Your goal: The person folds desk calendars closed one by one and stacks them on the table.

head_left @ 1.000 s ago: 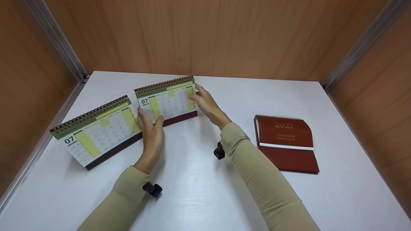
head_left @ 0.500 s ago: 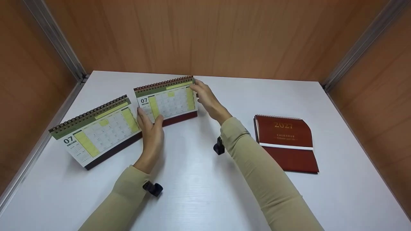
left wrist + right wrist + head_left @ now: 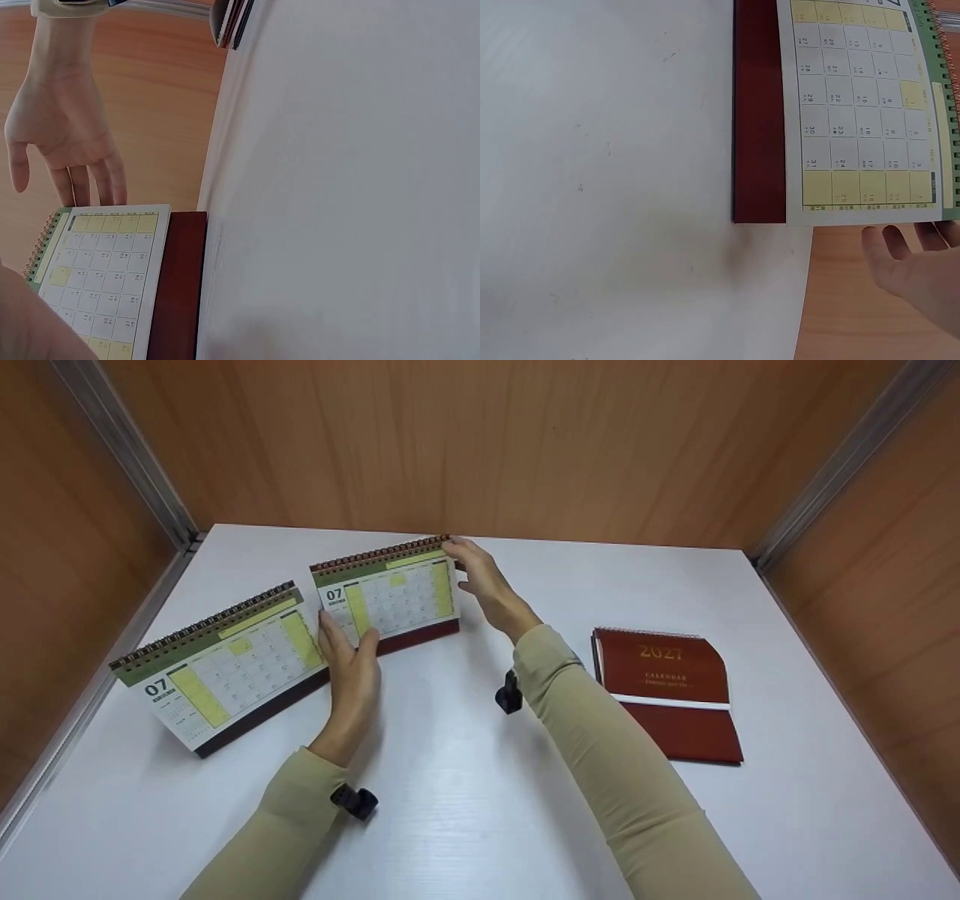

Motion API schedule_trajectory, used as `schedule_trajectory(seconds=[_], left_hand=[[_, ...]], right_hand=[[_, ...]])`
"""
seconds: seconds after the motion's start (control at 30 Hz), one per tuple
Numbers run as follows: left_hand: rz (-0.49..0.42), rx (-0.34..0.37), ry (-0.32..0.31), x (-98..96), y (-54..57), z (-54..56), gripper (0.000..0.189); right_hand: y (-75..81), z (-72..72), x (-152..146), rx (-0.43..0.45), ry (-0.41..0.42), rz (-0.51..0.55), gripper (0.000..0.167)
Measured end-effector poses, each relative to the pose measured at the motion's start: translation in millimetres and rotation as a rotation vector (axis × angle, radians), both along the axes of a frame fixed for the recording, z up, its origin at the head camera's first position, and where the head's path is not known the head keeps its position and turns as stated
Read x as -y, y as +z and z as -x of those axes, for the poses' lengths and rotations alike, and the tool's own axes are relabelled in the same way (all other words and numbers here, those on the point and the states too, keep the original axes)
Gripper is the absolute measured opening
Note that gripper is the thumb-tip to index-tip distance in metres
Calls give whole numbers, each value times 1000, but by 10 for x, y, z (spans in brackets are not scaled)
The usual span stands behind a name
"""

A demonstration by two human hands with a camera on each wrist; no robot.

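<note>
Two spiral-bound desk calendars stand propped up, both showing a page marked 07. One has a dark base strip: the left calendar [image 3: 236, 664]. The other, with a red base strip, is the right calendar [image 3: 405, 592]. My left hand [image 3: 352, 682] is at the right calendar's lower left edge, its fingers fairly straight between the two calendars and its thumb in front of the page. At the upper right corner of that calendar is my right hand [image 3: 491, 589], fingers extended by the spiral; the right wrist view shows the fingertips partly hidden behind the edge.
A red calendar [image 3: 664, 667] with 2027 on its cover lies to the right on the white table [image 3: 450, 810], partly behind my right sleeve. Wood-grain panels [image 3: 480, 450] enclose the back and sides of the table.
My right hand has slid up along the right calendar's side edge to its top corner, its thumb leaving the page front. The left hand and both standing calendars stay nearly in place.
</note>
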State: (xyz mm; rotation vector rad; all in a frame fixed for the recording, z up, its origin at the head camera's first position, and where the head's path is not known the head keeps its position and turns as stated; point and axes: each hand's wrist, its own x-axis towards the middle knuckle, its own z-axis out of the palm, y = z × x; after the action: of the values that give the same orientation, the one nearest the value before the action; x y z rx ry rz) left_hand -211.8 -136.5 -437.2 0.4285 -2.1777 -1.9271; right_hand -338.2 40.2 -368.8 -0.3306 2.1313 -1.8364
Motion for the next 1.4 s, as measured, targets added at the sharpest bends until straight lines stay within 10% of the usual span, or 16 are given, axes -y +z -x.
schedule_trajectory(seconds=[1.4], left_hand=[[16, -25, -4, 51, -22, -7, 81]], right_hand=[[70, 91, 33, 21, -106, 263, 57]])
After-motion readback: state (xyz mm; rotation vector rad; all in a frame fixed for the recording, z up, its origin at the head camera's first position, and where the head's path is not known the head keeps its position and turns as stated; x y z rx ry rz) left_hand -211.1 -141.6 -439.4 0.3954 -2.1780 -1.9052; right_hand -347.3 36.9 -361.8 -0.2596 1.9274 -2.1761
